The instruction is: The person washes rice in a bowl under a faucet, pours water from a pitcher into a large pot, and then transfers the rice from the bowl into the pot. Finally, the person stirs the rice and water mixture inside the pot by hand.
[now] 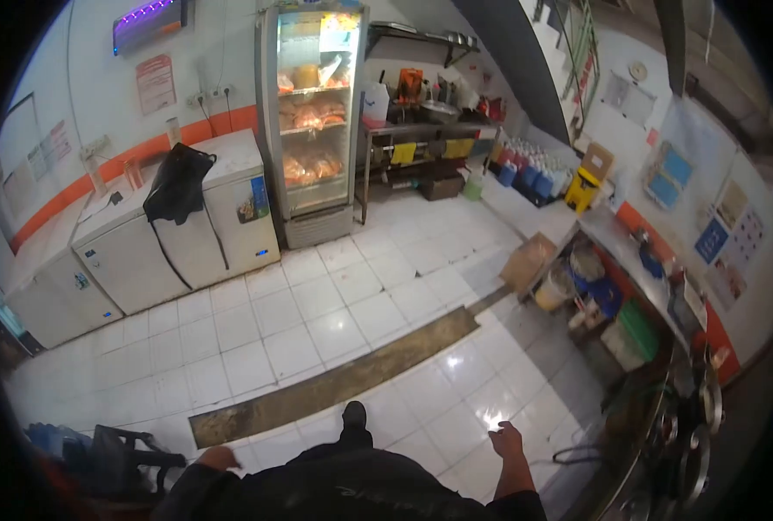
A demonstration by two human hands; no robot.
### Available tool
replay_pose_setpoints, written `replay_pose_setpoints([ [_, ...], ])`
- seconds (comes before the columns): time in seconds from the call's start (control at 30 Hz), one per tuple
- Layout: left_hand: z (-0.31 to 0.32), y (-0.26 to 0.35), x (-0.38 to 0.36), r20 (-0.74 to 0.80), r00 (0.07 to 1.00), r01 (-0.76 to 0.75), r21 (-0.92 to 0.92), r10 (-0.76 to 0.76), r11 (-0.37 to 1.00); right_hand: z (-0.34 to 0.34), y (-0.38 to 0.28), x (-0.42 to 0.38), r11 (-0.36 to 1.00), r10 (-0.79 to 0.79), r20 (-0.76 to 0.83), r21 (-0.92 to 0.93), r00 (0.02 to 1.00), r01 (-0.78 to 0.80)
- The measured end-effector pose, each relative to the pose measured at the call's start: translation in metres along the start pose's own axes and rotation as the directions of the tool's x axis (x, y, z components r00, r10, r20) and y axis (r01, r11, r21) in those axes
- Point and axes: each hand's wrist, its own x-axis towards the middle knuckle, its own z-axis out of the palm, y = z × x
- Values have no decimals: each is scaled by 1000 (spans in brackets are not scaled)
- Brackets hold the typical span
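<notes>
My right hand (508, 439) hangs over the white tiled floor, loosely curled, its fingers somewhat apart and nothing in it. A bright lamp reflection lies on the tiles beside its fingertips. Low on the left, my left hand (219, 458) shows only partly past the dark sleeve; it is blurred and its fingers are not clear. Nearest to it is a black folded frame-like object (134, 451). One dark shoe (354, 415) is in front of my body, close to a brown strip (334, 375) set in the floor.
White chest freezers (174, 252) line the left wall, a black bag or cloth (179, 181) on top. A lit glass-door fridge (315, 122) holds packaged food. Bottles (529, 171), a yellow stand (582, 189) and a cardboard box (528, 260) are ahead. A metal counter (629, 269) runs right.
</notes>
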Motion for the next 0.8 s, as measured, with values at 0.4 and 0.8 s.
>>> replay_pose_setpoints([
  [0.4,-272,93,333,-477,545,-666,254,690,702,24,15,199,903,-395,593,389,702,181],
  [0.8,-594,413,651,-337,862,-453,-171,380,875,-12,-16,462,982,136,551,34,823,-185],
])
